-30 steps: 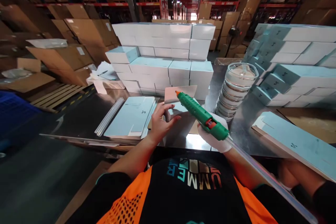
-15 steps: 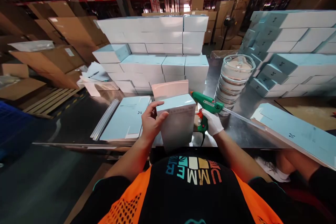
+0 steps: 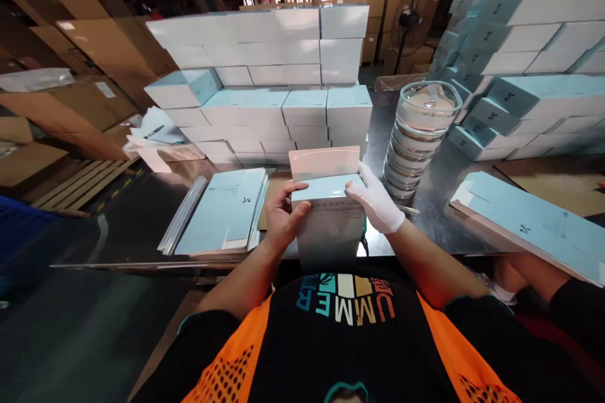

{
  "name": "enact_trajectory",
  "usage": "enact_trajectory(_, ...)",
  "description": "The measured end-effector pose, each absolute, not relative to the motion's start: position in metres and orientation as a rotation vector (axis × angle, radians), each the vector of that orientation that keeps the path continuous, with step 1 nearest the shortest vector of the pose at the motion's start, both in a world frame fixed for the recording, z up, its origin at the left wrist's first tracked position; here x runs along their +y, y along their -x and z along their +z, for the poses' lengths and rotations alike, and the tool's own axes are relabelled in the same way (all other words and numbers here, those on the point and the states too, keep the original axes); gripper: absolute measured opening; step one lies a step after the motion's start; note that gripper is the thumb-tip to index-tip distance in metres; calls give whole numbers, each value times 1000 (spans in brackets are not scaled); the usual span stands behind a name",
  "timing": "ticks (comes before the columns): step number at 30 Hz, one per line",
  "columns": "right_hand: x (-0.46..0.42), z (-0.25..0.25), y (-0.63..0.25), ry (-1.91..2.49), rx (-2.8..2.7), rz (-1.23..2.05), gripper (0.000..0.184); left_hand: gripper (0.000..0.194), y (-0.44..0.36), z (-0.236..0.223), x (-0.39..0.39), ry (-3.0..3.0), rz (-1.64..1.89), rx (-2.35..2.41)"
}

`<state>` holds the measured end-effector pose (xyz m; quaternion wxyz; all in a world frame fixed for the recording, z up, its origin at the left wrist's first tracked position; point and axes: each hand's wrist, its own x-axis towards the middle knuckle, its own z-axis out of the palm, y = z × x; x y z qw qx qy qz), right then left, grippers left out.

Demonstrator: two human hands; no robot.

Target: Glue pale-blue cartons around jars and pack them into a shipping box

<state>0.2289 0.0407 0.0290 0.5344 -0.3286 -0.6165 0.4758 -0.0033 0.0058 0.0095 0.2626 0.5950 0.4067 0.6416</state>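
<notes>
A light blue carton [image 3: 329,217] stands upright at the near edge of the steel table [image 3: 142,214], its pale top flap [image 3: 324,162] raised. My bare left hand [image 3: 282,214] grips the carton's left top corner, fingers curled over the edge. On the carton's right top corner my white-gloved right hand [image 3: 378,201] presses, its fingers bent over the edge. The green glue gun is out of sight.
Flat blue carton blanks [image 3: 227,211] lie left of the carton, clear glue sticks [image 3: 182,223] beside them. More blanks [image 3: 534,227] lie at the right. Finished blue boxes [image 3: 265,85] are stacked behind and at the right [image 3: 520,94]. A stack of clear tape rolls [image 3: 418,138] stands nearby.
My right hand has left the green glue gun and moved onto the carton's top right corner. The left hand has stayed on the carton. The view has tilted down a little.
</notes>
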Motion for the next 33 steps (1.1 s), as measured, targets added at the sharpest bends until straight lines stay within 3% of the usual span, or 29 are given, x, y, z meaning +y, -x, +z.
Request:
enact_trajectory(5, 42, 20, -237, 735, -1727, 966, 87, 58, 2, -6, 15, -1616, 1932, 923)
enact_trajectory(9, 37, 14, -249, 516, -1882, 804, 41, 34, 18, -7, 17, -1789, 1913, 802)
enact_trajectory(12, 32, 18, -243, 421, -1923, 629, 24, 21, 40, 15, 16, -2008, 1762, 771)
enact_trajectory(15, 28, 23, -227, 397, -1990, 416, 26, 37, 52, 52, 14, -2314, 1339, 906)
enact_trajectory(18, 26, 34, -217, 383, -2148, 322, 63, 60, 45, 84, 7, -2493, 1003, 1028)
enact_trajectory(20, 34, 51, -230, 387, -2239, 260, 82, 61, 40, 96, 4, -2509, 964, 1053)
enact_trajectory(23, 68, 89, -287, 642, -2139, -53, 66, 67, 51, 98, 6, -2456, 1204, 1168)
enact_trajectory(26, 124, 116, -361, 1194, -1805, -372, 62, 94, 78, 82, 16, -2006, 1865, 1350)
enact_trajectory(29, 175, 116, -409, 1444, -1724, -285, 25, 127, 95, 49, 26, -1530, 2079, 1310)
enact_trajectory(31, 196, 110, -422, 1481, -1666, -271, 9, 125, 92, 25, 30, -1462, 1992, 1316)
enact_trajectory(33, 204, 110, -426, 1476, -1547, -331, 12, 112, 83, 2, 32, -1451, 1883, 1351)
